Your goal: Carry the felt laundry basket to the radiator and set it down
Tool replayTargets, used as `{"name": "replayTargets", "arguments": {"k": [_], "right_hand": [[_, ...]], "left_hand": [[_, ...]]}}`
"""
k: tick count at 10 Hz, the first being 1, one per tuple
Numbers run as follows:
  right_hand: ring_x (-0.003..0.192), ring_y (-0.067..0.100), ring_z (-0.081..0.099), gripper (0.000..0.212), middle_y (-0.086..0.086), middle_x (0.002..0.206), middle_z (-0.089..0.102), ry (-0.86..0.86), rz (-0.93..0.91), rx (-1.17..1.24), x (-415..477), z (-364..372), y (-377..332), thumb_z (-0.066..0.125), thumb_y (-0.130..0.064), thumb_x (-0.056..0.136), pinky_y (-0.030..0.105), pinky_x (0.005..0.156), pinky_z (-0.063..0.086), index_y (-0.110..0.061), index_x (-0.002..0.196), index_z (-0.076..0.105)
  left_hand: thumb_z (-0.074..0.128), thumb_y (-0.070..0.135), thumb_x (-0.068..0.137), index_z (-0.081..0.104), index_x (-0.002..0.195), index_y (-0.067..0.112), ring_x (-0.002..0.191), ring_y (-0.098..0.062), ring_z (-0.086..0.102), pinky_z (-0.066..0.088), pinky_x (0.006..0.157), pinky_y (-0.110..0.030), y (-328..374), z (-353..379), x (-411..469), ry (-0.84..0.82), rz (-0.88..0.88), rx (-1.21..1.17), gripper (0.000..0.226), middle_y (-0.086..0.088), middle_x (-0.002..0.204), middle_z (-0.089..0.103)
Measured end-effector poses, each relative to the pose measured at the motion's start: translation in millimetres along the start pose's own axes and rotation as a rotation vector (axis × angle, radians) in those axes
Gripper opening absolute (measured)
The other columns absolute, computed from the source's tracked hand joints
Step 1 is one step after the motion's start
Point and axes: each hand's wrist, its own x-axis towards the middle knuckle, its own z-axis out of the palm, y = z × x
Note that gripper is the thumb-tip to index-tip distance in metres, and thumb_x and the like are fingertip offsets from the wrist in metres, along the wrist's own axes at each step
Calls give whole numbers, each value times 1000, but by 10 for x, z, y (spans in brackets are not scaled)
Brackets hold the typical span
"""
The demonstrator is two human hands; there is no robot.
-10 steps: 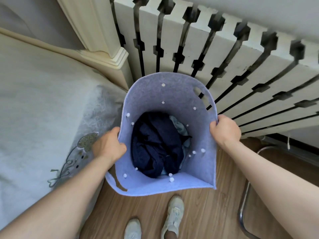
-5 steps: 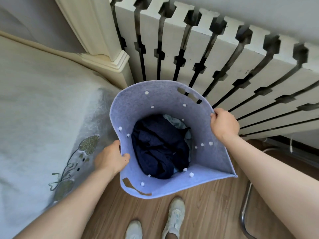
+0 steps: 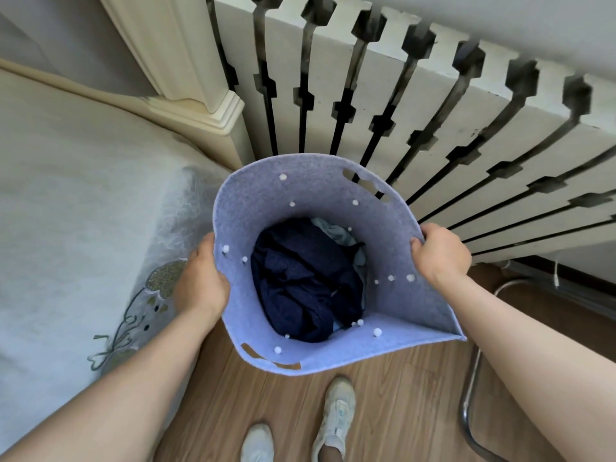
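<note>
The felt laundry basket (image 3: 333, 195) hung between the two hands directly in front of the radiator (image 3: 433, 121), its far rim close to the slatted white front and its left side just beside the bed (image 3: 83, 211). The left hand (image 3: 200, 278) was clenched on the left rim, thumb outside and fingers hidden behind the felt; the right hand (image 3: 438, 255) pinched the right rim, thumb tip over the edge and the rest wrapped on the outer wall. Inside lay dark navy clothing (image 3: 306, 281) over something pale blue, bunched at the bottom. The soft wall bowed under the grip — the near right corner stuck out in a point while the far side curved round. Whether the base already touched the wooden floor (image 3: 383, 411) could not be told, since the basket's own walls hid it. The carrying looked finished and the setting-down step was in hand. The next move would likely call for lowering the basket straight down until the floor took its weight, keeping both sides level so the limp felt did not fold, then opening both hands together. The metal chair leg (image 3: 466, 411) at the right and the person's shoes (image 3: 336, 415) below the near rim left little room — a drift toward either seemed worth avoiding.
</note>
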Motion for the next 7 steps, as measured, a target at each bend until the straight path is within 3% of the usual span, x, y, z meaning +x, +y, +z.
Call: {"name": "replayTargets", "arguments": {"k": [2,4,5,6,7], "right_hand": [[87,38,60,20,15,91,67,22,14,42,16,-27,-35,48,-24,91,33,63,38,-11,91,63],[84,35,60,18,14,90,68,12,17,95,-57,-20,-18,50,-23,90,31,61,36,-11,92,63],[87,35,60,16,12,94,69,28,25,155,-117,-65,-29,52,-22,88,31,63,38,-14,94,64],[91,31,61,18,7,100,69,87,22,269,-180,-160,-77,52,-21,87,33,70,43,-16,98,66],[85,22,62,14,1,89,69,159,5,510,-351,-372,-143,54,-20,87,28,71,43,-18,91,67]], "left_hand": [[38,8,92,46,135,29,111,-34,59,52,86,-47,-111,32,-22,-9,-29,92,49,-6,134,55],[38,23,94,52,127,28,97,-31,63,53,78,-42,-109,18,-14,-9,-63,-1,36,-6,119,64],[49,17,88,50,130,16,112,-37,53,48,93,-49,-49,3,-23,37,-137,-26,42,-16,128,56],[59,14,85,45,136,10,129,-37,39,34,107,-45,123,-49,-40,198,-193,-99,53,-19,140,45],[58,7,84,48,134,12,127,-27,46,38,109,-39,470,-236,-129,259,-205,-512,51,-10,138,51]]}}
